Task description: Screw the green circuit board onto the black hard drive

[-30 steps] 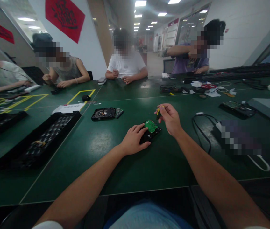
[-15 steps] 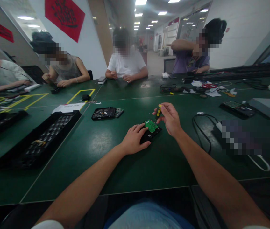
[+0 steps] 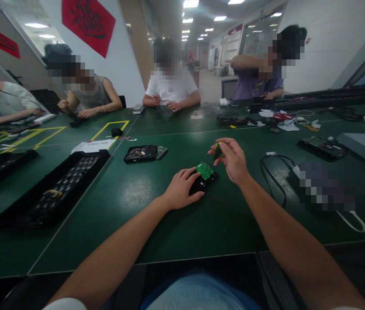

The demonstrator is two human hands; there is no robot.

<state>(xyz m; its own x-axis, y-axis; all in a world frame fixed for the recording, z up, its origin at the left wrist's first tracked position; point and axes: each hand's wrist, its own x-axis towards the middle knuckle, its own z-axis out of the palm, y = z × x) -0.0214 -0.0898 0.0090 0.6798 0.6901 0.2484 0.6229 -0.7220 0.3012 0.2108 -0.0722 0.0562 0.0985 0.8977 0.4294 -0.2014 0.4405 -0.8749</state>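
A black hard drive (image 3: 198,185) with a green circuit board (image 3: 205,171) on top lies on the table in front of me. My left hand (image 3: 184,187) is laid over its left side, fingers on the board's edge and thumb along the near side, gripping it against the table. In my right hand (image 3: 230,159), a yellow-and-black screwdriver (image 3: 217,150) is pinched between thumb and fingers. It stands nearly upright over the board's right part. Its tip is too small to make out, so I cannot tell whether it touches.
Left of the drive sits another black drive (image 3: 140,153) with a small circuit board (image 3: 162,152) beside it. A long black tray (image 3: 72,189) lies further left. Cables (image 3: 274,181) and a grey box (image 3: 363,146) are at the right. Several people sit across the green table (image 3: 131,232).
My right hand has shifted slightly right, and the screwdriver has turned in its fingers, showing more dark than yellow. My left hand and the hard drive have stayed put.
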